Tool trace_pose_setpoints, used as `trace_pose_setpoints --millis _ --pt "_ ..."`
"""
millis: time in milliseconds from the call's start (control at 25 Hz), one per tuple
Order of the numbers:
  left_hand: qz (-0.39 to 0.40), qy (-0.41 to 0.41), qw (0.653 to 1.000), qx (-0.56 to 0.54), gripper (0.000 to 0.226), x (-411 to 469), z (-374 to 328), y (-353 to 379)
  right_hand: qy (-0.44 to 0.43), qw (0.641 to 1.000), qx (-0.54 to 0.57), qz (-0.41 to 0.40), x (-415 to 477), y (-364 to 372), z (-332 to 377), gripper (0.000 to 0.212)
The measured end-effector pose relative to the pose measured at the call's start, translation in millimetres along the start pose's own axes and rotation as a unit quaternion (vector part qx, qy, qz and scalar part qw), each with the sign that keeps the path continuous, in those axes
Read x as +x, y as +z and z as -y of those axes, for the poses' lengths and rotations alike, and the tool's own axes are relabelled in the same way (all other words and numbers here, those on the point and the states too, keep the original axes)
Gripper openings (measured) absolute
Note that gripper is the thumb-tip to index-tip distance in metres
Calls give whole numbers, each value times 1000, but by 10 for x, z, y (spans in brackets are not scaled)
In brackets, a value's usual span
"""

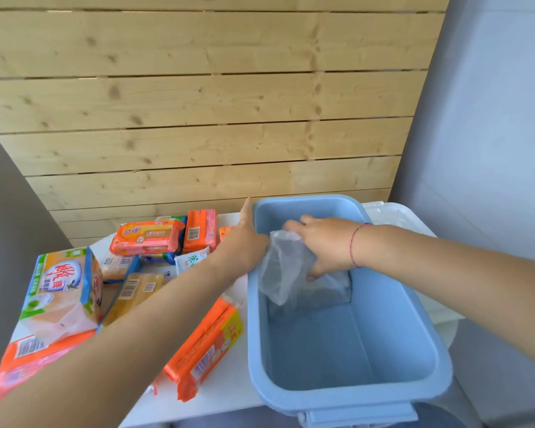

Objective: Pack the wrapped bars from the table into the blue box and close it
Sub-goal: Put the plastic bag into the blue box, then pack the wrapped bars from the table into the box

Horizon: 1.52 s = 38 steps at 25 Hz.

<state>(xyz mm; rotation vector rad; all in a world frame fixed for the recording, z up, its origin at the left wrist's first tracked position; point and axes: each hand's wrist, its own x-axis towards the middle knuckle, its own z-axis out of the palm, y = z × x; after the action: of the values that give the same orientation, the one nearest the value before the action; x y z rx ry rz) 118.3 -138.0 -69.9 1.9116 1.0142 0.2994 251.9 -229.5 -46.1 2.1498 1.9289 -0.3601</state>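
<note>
Now the blue box (346, 400) sits open at the tabletop's right edge; the right hand (328, 245) grips a clear-wrapped bar (286, 267) inside, the left hand (244, 242) rests open-fingered on its rim, orange bars (204, 347) alongside.

Pale blue box (426, 335), orange wrapped bars (204, 350), clear wrapper (286, 267), red wrist string (354, 245), white table (229, 381)

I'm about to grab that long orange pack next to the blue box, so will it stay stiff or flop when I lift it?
The orange pack looks like bars in a row inside film, so it may bend between bars if lifted by one end. The glossy wrap could be slippery. It lies flat and blocky, so it will probably slide rather than roll.
</note>
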Motion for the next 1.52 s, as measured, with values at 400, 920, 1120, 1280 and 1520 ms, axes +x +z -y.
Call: trace_pose_setpoints --millis 400,920,1120,1280,1520 --pt "-15 8 1000 18 80 -107 -29 99 11 983 -143 118 -25 443 49 57" --pt "-201 78 968 132 51 -436 426 -732 40 992 -95 74 -268 109 128 55" --pt "-239 -190 858 413 90 -586 1032 -1562 4 986 -71 153 -373 117 280 63" --pt "-168 -307 873 340 110 -590 1374 -1737 -11 995 27 92 -475 -186 207 62" --pt "-236 -268 876 325 82 -609 1305 -1694 20 991 133 1 -574 -216 42 54"
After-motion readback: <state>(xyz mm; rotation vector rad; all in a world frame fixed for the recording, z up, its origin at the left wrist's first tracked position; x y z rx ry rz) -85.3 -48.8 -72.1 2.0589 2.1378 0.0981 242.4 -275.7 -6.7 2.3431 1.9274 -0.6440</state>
